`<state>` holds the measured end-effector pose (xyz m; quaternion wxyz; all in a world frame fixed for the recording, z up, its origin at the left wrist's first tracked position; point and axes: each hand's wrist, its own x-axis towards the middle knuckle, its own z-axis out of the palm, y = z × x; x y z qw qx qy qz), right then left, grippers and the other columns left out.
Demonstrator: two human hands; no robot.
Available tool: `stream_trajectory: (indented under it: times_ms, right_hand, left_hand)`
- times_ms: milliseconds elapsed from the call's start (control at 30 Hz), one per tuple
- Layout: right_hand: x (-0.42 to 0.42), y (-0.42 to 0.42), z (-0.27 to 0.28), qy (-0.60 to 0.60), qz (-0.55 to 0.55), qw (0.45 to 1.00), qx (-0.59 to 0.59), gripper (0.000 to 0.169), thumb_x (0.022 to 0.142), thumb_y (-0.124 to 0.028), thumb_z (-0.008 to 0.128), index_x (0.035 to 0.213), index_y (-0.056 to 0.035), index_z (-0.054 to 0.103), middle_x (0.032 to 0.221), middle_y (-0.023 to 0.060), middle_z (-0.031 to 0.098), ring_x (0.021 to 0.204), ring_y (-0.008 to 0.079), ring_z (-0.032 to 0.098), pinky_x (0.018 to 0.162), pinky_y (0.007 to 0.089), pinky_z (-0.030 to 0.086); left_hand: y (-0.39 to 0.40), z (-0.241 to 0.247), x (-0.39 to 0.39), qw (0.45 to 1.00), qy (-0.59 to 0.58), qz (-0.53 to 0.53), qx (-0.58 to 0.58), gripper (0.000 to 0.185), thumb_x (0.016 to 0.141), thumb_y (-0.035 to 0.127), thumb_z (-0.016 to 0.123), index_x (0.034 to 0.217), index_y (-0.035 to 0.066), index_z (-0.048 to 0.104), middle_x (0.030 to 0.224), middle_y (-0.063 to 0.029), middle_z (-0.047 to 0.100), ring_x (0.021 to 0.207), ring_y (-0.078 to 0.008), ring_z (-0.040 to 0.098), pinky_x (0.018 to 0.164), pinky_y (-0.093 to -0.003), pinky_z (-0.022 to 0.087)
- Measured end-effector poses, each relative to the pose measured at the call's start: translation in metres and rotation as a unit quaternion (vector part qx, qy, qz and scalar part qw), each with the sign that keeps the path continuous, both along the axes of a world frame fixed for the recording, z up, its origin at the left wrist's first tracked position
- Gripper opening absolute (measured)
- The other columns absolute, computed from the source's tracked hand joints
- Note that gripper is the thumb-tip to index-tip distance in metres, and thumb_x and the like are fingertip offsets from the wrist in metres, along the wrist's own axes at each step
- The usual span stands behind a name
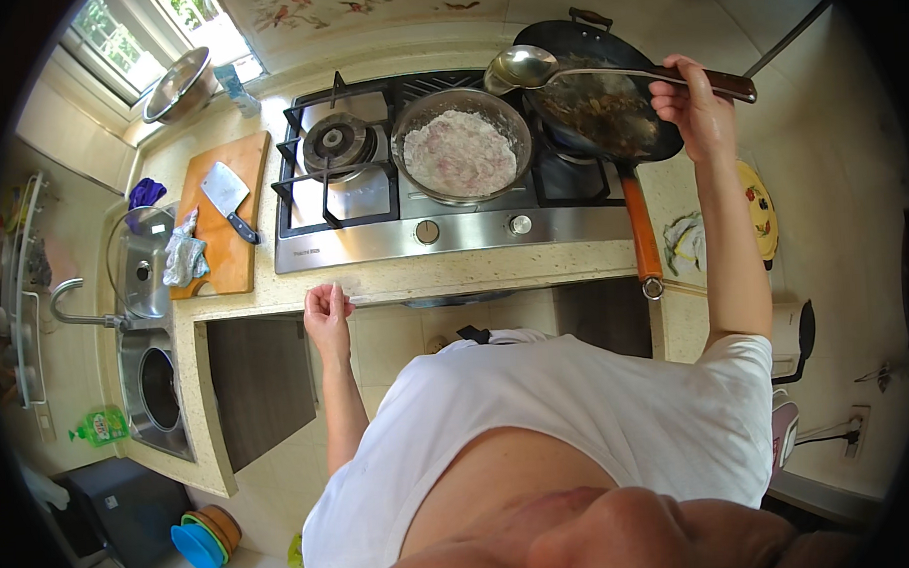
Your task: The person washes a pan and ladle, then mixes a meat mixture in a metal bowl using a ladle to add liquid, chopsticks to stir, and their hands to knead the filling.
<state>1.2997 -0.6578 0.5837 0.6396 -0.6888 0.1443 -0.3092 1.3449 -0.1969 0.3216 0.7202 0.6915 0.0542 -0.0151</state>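
My right hand (698, 118) grips the dark handle of a metal ladle (523, 67), holding it level above a black wok (598, 102). Browned bits of food lie inside the wok, which has an orange wooden handle (639, 225) pointing towards me. Beside it, a steel bowl (461, 152) of pinkish pieces coated in white powder stands on the middle of the gas stove (363, 246). My left hand (328, 311) hovers near the counter's front edge, fingers loosely curled and touching no object; whether they are fully closed is unclear.
Left of the stove, a cleaver (228, 198) and a damp cloth (185, 256) lie on a wooden cutting board (251, 163). Further left are a sink (146, 280) with a glass lid and a faucet (68, 297). A steel basin (181, 85) stands by the window, a yellow tray (760, 206) at right.
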Motion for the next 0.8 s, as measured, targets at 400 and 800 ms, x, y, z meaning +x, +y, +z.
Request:
stream_trajectory:
  times_ms: [400,800]
  right_hand:
    - [-0.001,0.027,-0.004,0.007,0.008,0.998,-0.064,0.020,0.086,-0.019,0.053,0.093,-0.0025,0.060,0.070,0.0112,0.063,0.055,0.0137,0.061,0.048,0.0221,0.049]
    - [-0.044,-0.039,-0.025,-0.064,-0.008,0.998,-0.013,0.023,0.091,-0.023,0.049,0.099,-0.0040,0.059,0.079,0.0116,0.065,0.061,0.0131,0.062,0.054,0.0221,0.052]
  left_hand:
    - [0.026,0.001,-0.010,1.000,0.004,0.027,0.013,0.009,0.087,0.010,0.057,0.086,0.004,0.050,0.068,0.0002,0.052,0.059,-0.0047,0.050,0.055,-0.0186,0.048]
    - [-0.002,0.008,-0.001,0.999,-0.002,-0.020,0.028,0.009,0.087,0.010,0.057,0.083,0.006,0.050,0.068,0.0001,0.053,0.057,-0.0043,0.049,0.053,-0.0167,0.045]
